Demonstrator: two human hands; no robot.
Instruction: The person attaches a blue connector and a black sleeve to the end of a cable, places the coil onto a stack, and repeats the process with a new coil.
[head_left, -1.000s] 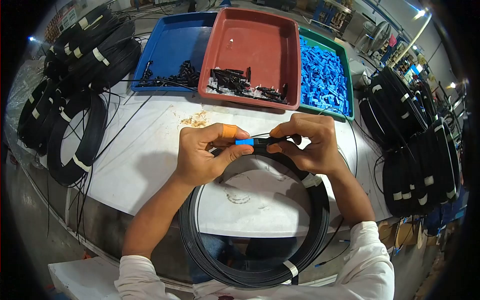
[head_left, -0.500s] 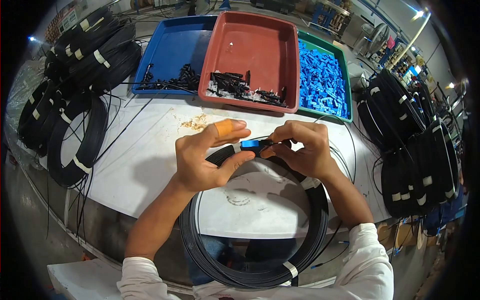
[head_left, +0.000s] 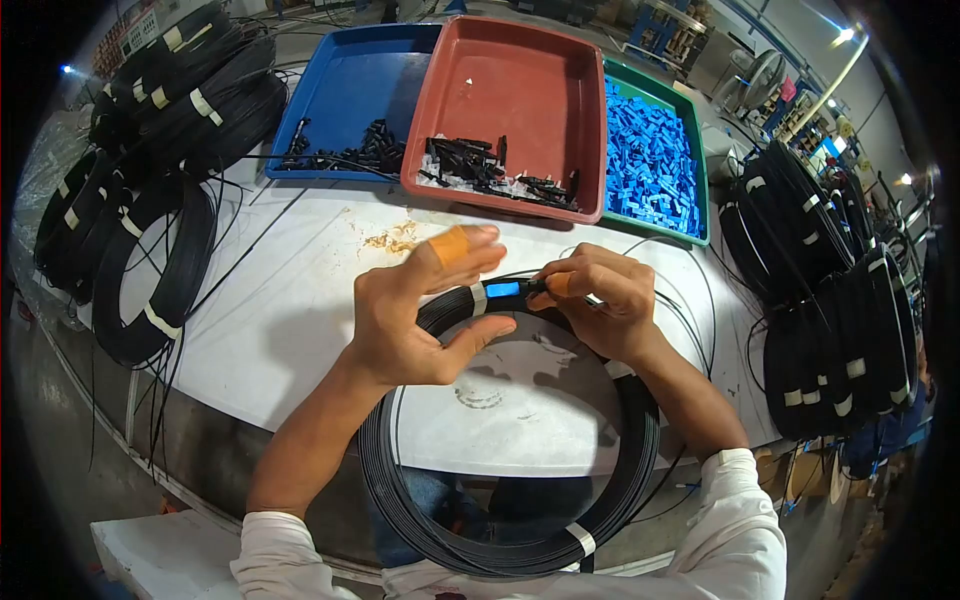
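Observation:
A black cable connector with a bright blue end (head_left: 505, 289) is held over the far side of a black cable coil (head_left: 640, 430). My right hand (head_left: 610, 305) pinches the connector's black part between thumb and fingers. To the left of the blue end, my left hand (head_left: 400, 320) is open, thumb and fingers spread apart, holding nothing. Orange tape wraps one of its fingers. White bands tie the coil, which rests partly on the white table (head_left: 300, 360) and partly over its near edge. My right fingers hide the back of the connector.
Behind my hands stand a blue tray (head_left: 370, 90) with small black parts, a red tray (head_left: 520, 90) with longer black parts, and a green tray (head_left: 704, 170) full of blue pieces. Banded cable coils pile up at the left (head_left: 150, 290) and right (head_left: 790, 230).
My left thumb and fingers have spread wider, away from the blue end. My right hand keeps its pinch, its fingers slightly shifted. The view has moved a little.

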